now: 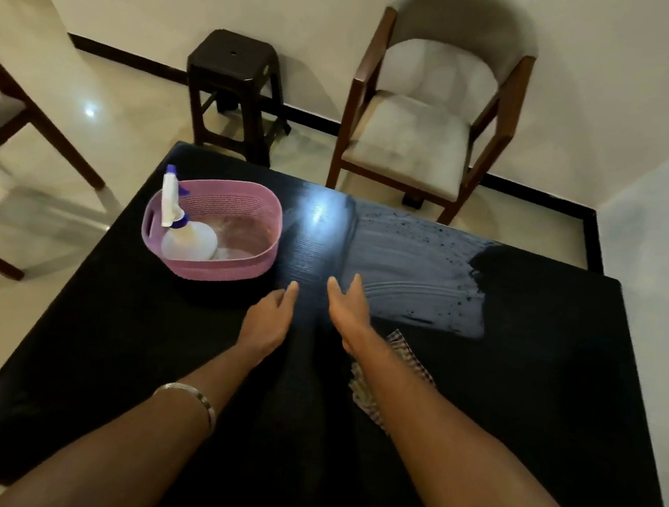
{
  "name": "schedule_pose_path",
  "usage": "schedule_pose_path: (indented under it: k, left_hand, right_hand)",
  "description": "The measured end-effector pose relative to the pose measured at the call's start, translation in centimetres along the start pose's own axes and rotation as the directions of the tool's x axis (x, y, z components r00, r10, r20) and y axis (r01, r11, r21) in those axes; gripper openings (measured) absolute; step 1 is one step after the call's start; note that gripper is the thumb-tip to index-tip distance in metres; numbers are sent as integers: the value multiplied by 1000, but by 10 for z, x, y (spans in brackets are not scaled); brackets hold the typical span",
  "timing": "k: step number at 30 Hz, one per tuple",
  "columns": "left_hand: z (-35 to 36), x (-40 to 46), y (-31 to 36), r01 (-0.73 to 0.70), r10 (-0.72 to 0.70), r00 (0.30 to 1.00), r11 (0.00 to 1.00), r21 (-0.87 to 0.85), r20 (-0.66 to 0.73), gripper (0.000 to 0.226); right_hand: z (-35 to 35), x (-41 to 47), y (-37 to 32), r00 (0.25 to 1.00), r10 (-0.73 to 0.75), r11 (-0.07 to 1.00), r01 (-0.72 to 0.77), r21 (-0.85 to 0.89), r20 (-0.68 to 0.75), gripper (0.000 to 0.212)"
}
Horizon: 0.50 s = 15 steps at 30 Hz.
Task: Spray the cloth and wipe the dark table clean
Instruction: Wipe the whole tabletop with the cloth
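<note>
The dark table fills the lower half of the view. A whitish smeared patch with dark specks covers its far right part. A white spray bottle with a blue nozzle lies in a pink basket at the far left of the table. A checked cloth lies on the table, partly hidden under my right forearm. My left hand hovers over the table middle, fingers relaxed and holding nothing. My right hand is beside it with straight fingers, holding nothing, just left of the smeared patch.
Beyond the table's far edge stand a dark plastic stool and a wooden armchair with a grey cushion against the white wall. Another chair's wooden leg shows at the left. The floor is glossy pale tile.
</note>
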<state>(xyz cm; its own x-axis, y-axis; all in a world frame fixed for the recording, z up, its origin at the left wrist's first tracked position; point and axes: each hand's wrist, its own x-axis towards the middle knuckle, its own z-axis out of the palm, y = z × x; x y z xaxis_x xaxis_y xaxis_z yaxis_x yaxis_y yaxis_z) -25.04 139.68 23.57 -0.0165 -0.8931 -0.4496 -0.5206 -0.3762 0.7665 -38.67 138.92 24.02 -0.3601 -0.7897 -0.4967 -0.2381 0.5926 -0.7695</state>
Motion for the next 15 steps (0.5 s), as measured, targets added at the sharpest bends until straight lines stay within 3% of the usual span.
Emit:
schedule_pose_path:
  k: [5, 8, 10, 15]
  left_hand:
    - [39, -2, 14, -230, 208, 972, 938, 259, 111, 63]
    - [56, 3, 15, -369, 332, 929, 865, 339, 165, 59]
    - [65, 9, 14, -423, 372, 906, 826, 372, 203, 60]
    - [71, 30, 12, -494, 427, 870, 741, 456, 248, 71]
  right_hand:
    - [-54, -16, 66, 988, -155, 924, 146, -354, 3, 73]
    - [-72, -36, 108, 972, -236, 773, 199, -602, 18, 73]
    - [-79, -49, 133, 978, -204, 650, 176, -739, 54, 73]
    - [-78, -48, 155, 980, -157, 543, 188, -819, 122, 75]
